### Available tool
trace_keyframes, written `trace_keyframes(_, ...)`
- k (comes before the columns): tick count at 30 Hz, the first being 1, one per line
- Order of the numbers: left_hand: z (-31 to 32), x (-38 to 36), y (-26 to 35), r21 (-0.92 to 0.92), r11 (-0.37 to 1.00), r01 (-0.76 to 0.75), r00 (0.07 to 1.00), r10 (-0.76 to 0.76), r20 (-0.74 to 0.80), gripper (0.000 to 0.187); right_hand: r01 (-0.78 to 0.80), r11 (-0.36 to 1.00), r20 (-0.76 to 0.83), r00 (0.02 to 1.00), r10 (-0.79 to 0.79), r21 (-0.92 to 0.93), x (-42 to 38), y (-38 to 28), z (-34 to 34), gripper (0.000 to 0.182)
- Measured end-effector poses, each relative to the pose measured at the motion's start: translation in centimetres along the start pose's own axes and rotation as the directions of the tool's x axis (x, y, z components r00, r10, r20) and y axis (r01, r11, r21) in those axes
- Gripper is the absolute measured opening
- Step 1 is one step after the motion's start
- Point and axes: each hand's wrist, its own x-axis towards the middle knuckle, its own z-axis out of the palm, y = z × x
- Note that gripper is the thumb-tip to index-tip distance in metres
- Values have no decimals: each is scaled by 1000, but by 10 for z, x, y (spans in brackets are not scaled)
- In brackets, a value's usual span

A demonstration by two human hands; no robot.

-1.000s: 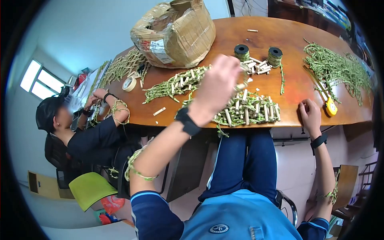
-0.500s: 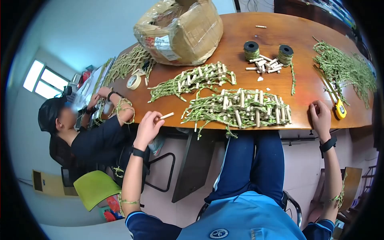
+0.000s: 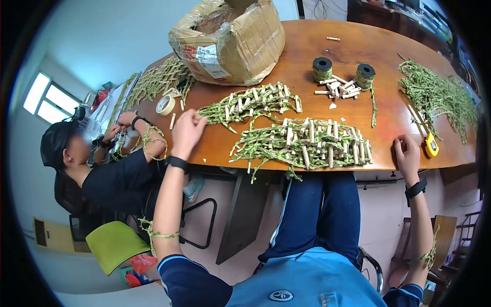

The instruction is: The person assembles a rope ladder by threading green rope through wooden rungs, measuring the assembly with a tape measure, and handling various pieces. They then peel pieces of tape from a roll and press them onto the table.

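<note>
My left hand (image 3: 188, 132) is over the table's left front part, fingers curled together at the left tip of a bundle of leafy green twine and wooden sticks (image 3: 261, 102). Whether it pinches any twine is hidden. Just left of this hand a small wooden stick (image 3: 172, 121) lies on the table. A larger bundle of twine and sticks (image 3: 307, 144) lies before me along the front edge. At the right, my right hand (image 3: 407, 152) rests on the table edge with fingers curled in and nothing visible in them, near a yellow tape measure (image 3: 431, 146).
Two spools of green twine (image 3: 322, 70) stand beside a pile of loose sticks (image 3: 341, 88). A cardboard box (image 3: 230, 51) and a tape roll (image 3: 165, 105) are farther back. Leafy twine (image 3: 434, 89) lies far right. A co-worker (image 3: 117, 174) sits at left.
My left hand has moved up and slightly left, and the stick it held now lies on the table beside it. My right hand stays by the tape measure. The view has shifted slightly.
</note>
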Motion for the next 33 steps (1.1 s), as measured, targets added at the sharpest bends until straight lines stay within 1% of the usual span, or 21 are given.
trace_keyframes(2,16,9,37,-57,996,-62,998,62,2,26,-8,1000,8,1000,8,6,0,1,0,12)
trace_keyframes(5,31,31,72,-127,989,-70,993,81,87,19,-27,1000,10,1000,27,13,2,-3,-1,13)
trace_keyframes(7,39,44,92,-203,973,-109,985,134,113,19,-30,1000,7,1000,30,6,1,-5,-2,14)
trace_keyframes(10,45,53,141,-325,920,-217,957,266,113,20,-39,999,10,999,39,21,1,-7,-3,13)
trace_keyframes(12,52,59,167,-334,891,-306,922,366,131,20,-40,999,2,999,40,22,1,-9,-3,14)
trace_keyframes(13,59,62,176,-319,891,-322,915,379,136,23,-38,999,0,999,38,19,1,-10,-3,14)
trace_keyframes(16,87,83,188,-143,943,-299,928,323,186,29,-28,1000,2,1000,28,-7,0,-7,-3,16)
trace_keyframes(17,91,88,191,-125,967,-224,935,249,252,40,-19,1000,-1,1000,19,-16,0,-7,-3,16)
trace_keyframes(20,103,93,202,71,970,-232,947,209,245,50,-17,999,-6,1000,17,-27,1,-7,-4,17)
trace_keyframes(21,107,95,203,110,967,-229,956,202,215,54,-26,999,-4,1000,26,-21,1,-7,-4,17)
trace_keyframes(24,114,107,204,162,976,-149,945,92,315,48,-20,1000,-9,1000,20,-7,1,-9,-3,17)
trace_keyframes(25,115,109,205,134,982,-131,950,86,299,42,-18,1000,-11,1000,18,-3,1,-9,-4,17)
trace_keyframes(27,108,116,203,83,995,-61,916,22,402,37,-13,1000,-14,1000,13,3,0,-9,-5,16)
trace_keyframes(29,98,117,203,49,998,35,896,-53,440,32,-5,1000,-23,1000,5,13,0,-8,-4,16)
trace_keyframes(32,77,114,199,-84,988,132,911,-87,403,32,5,1000,-32,999,-4,3,0,-9,-5,15)
trace_keyframes(33,75,117,189,-116,986,120,920,-67,386,33,3,1000,-30,1000,-3,-6,0,-9,-5,15)
